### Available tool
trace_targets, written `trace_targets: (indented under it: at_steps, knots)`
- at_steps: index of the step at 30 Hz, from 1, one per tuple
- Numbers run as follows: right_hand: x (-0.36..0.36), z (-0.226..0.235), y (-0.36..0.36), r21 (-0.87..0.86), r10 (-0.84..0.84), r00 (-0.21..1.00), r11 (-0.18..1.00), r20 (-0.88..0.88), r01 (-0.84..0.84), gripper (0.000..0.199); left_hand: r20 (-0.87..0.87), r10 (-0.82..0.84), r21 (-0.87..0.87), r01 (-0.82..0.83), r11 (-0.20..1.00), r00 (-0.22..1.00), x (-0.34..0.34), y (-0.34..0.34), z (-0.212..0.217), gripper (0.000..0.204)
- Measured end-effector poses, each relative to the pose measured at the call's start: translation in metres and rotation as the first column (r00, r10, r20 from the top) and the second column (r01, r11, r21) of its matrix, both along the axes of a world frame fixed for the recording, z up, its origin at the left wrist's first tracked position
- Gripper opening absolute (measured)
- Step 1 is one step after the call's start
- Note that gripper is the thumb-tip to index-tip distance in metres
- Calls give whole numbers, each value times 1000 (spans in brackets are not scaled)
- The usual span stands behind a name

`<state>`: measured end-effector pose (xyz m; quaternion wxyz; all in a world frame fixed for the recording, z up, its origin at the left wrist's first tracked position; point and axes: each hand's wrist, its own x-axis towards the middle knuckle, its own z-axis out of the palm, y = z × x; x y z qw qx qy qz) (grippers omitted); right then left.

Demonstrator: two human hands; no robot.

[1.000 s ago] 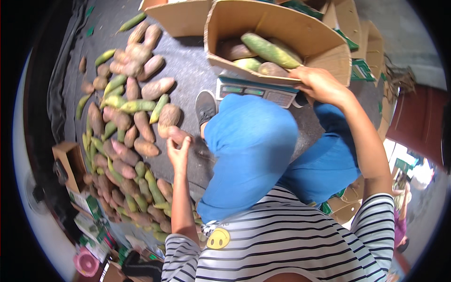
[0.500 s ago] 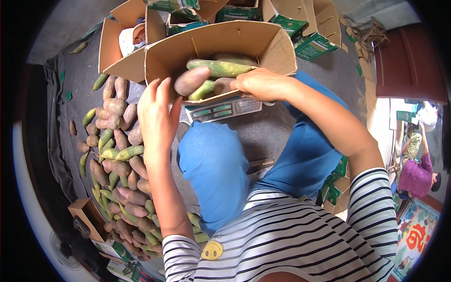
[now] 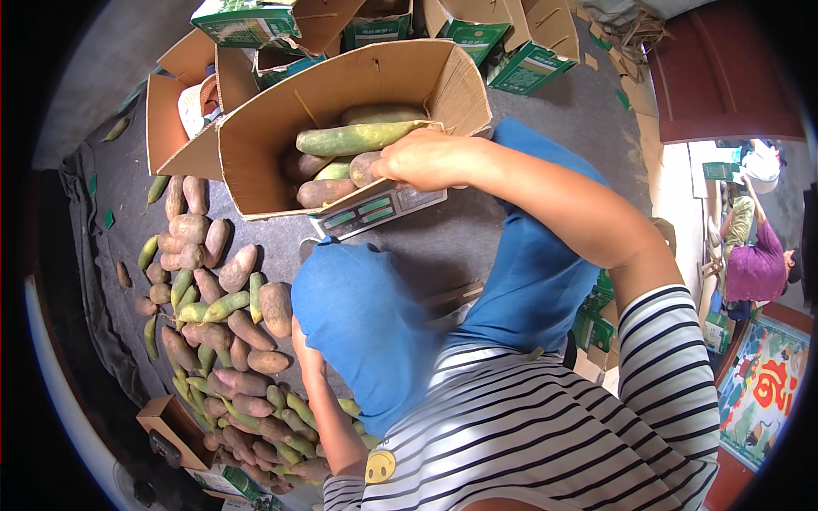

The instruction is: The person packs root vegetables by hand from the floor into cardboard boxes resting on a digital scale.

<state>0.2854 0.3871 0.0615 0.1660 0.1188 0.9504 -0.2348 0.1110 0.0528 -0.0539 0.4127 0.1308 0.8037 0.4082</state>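
Note:
In front of my knees an open cardboard box point(image 3: 281, 106) sits tilted on a digital scale point(image 3: 372, 213). Inside lie a long green radish point(image 3: 358, 137) and several pinkish-brown root vegetables point(image 3: 325, 192). My right hand point(image 3: 419, 160) is closed over the near rim of the box, its fingertips beside one of the roots. My left hand point(image 3: 300, 339) is low at the left, at the edge of the heap of green and pinkish roots point(image 3: 243, 382). Its fingers are hidden behind my blue-clad left knee.
Several green-printed cartons point(image 3: 464, 43) stand behind the box. Beside it at the left is another open carton point(image 3: 166, 115) with a pale object inside. A small brown box point(image 3: 176, 426) lies by the heap. Far right, a person in purple point(image 3: 756, 264) sits by a doorway.
My left hand has left the box and dropped behind my left knee. The pinkish root by its fingers now lies lower in the box. The view has shifted; my right hand stays at the rim.

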Motion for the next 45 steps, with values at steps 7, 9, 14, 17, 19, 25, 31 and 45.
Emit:
trace_targets:
  at_steps: [7,9,14,17,19,25,31,45]
  knots:
    - [0,7,-1,48,34,997,998,-62,-31,31,-196,-202,-127,180,975,960,-22,-40,-63,32]
    - [-4,7,0,86,17,1000,996,23,-19,41,-261,-256,-120,232,965,931,-20,-62,-76,31]
    - [-10,20,-4,130,-15,1000,991,11,13,40,-275,-541,-568,320,758,795,-10,-81,-88,38]
    - [-13,25,-8,109,-14,1000,994,-4,14,34,-274,-417,-576,200,793,866,-12,-90,-89,39]
    - [-15,23,-10,109,-18,1000,994,26,15,32,-391,-333,-533,84,842,858,-22,-101,-97,40]
    - [-20,9,-12,99,-51,994,994,101,41,32,-685,-61,-365,-270,891,726,-85,-148,-148,43]
    - [-23,8,-14,103,-46,997,994,56,40,23,-609,161,-370,-458,808,777,-150,-178,-175,41]
    - [-33,2,-15,134,14,998,991,62,-23,23,-388,216,-615,-426,663,896,-189,-144,-200,78]
